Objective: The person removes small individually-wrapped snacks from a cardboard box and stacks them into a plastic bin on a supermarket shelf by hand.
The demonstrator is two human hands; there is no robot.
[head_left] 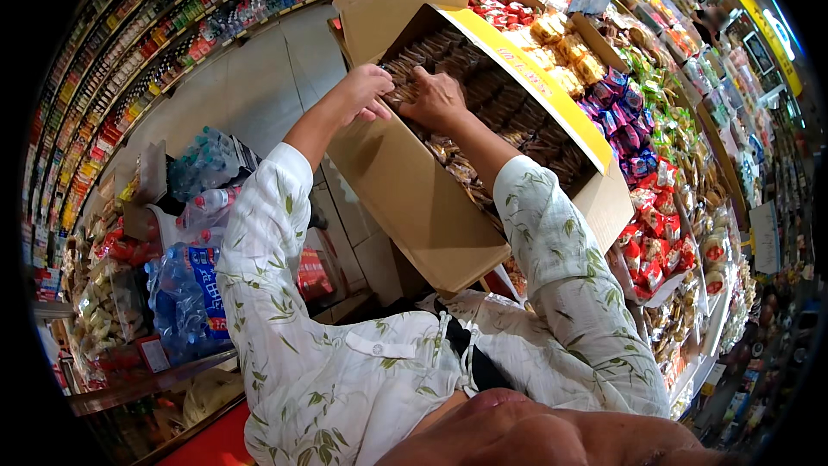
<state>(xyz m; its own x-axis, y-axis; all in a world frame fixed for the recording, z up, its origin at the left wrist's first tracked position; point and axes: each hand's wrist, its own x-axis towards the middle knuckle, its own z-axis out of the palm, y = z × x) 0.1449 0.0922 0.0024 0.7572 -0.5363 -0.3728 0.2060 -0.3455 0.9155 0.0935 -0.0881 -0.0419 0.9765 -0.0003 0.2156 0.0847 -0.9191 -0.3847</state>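
Note:
A large open cardboard carton [414,200] lies tilted before me, with rows of small brown wrapped packets [517,103] inside it. My left hand [363,94] is at the carton's left rim, fingers loosely bent and apart, beside the packets in the near-left corner; I see nothing held in it. Just inside that same corner, my right hand [436,102] reaches down onto the packets with thumb and fingers spread. Its fingertips are partly hidden among them, so whether it grips one cannot be made out. A yellow flap [537,77] with printing stands along the carton's far side.
Loose wrapped snacks fill a display at the right, among them red-and-white packets [656,226] and purple packets [621,113]. Drink shelves [259,6] curve along the upper left. Shrink-wrapped blue bottles [178,291] stand at my left, near the tiled floor [259,77].

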